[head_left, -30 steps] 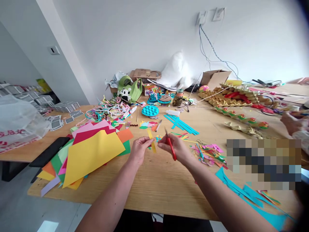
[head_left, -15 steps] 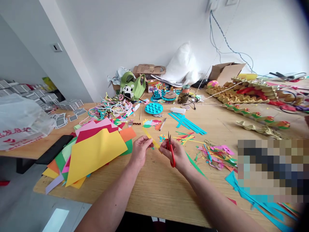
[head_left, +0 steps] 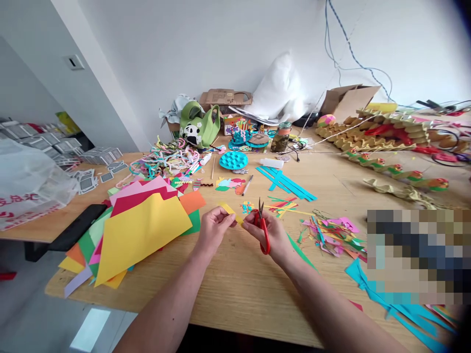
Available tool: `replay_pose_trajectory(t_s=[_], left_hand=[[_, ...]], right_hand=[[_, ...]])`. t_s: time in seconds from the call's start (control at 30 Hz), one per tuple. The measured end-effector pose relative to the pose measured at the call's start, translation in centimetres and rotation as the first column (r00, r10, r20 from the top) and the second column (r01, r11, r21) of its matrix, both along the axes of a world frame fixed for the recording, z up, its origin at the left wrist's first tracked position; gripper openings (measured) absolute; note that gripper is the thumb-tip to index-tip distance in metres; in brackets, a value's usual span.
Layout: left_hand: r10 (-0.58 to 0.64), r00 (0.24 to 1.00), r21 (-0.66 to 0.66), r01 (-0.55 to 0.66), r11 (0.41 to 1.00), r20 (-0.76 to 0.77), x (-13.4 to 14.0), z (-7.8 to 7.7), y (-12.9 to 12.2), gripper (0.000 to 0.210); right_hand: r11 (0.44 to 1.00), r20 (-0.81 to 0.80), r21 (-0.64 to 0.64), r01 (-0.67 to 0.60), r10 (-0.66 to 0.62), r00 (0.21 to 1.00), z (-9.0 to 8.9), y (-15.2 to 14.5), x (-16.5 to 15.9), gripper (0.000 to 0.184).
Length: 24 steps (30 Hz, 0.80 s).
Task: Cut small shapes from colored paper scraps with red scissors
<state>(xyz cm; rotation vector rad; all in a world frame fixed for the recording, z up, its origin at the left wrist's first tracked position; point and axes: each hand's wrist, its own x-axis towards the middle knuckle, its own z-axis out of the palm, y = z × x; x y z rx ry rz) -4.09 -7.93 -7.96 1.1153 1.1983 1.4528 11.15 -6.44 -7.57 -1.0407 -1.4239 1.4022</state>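
Between my two hands runs a narrow yellow paper strip (head_left: 225,208). My left hand (head_left: 213,230) pinches it between thumb and fingers, with one end sticking out past them. The near end is at the thumb and fingertips of my right hand (head_left: 275,236), which also holds red-handled scissors (head_left: 264,237), blades pointing up and away. Just beyond the strip lie tiny coloured paper bits (head_left: 247,207) and thin coloured strips (head_left: 285,208). A stack of coloured paper with a yellow sheet (head_left: 147,235) on top is left of my left hand.
Blue paper strips (head_left: 285,182), a pen (head_left: 248,185) and a blue bumpy disc (head_left: 233,160) lie farther back. On the right are paper scraps (head_left: 331,235), blue paper (head_left: 390,294) and egg-carton pieces (head_left: 397,169). A green panda bag (head_left: 200,125) and glass jar (head_left: 281,139) stand near the wall.
My hands have drawn a little closer together along the yellow strip, and less of it shows between them. The scissors stay in my right hand. The view has shifted slightly.
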Motion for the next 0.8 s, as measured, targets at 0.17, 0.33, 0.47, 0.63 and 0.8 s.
replay_pose_trajectory(t_s=[0.17, 0.33, 0.47, 0.63, 0.8], left_hand=[[-0.023, 1.000, -0.002, 0.023, 1.000, -0.003, 0.1, 0.4, -0.3, 0.019], [-0.042, 0.999, -0.021, 0.043, 0.999, 0.018, 0.1, 0.4, -0.4, 0.021], [0.061, 0.982, -0.052, -0.052, 0.997, 0.177, -0.2, 0.3, 0.0, 0.024], [0.129, 0.956, -0.076, -0.113, 0.991, 0.263, 0.0, 0.4, -0.1, 0.024], [0.135, 0.962, -0.081, -0.119, 0.990, 0.237, 0.8, 0.4, -0.7, 0.023]], right_hand=[[1.000, -0.006, -0.007, -0.010, 0.010, 1.000, 0.0, -0.1, -0.2, 0.036], [0.999, 0.033, 0.041, -0.003, 0.002, 0.999, 0.4, -0.2, 0.1, 0.038], [0.996, 0.010, 0.022, -0.088, 0.088, 0.996, 0.7, -0.4, 0.4, 0.045], [0.971, 0.013, -0.110, -0.212, 0.215, 0.977, 0.5, -1.4, -0.2, 0.052], [0.978, -0.052, -0.140, -0.157, 0.151, 0.987, 0.2, -1.8, -0.9, 0.047]])
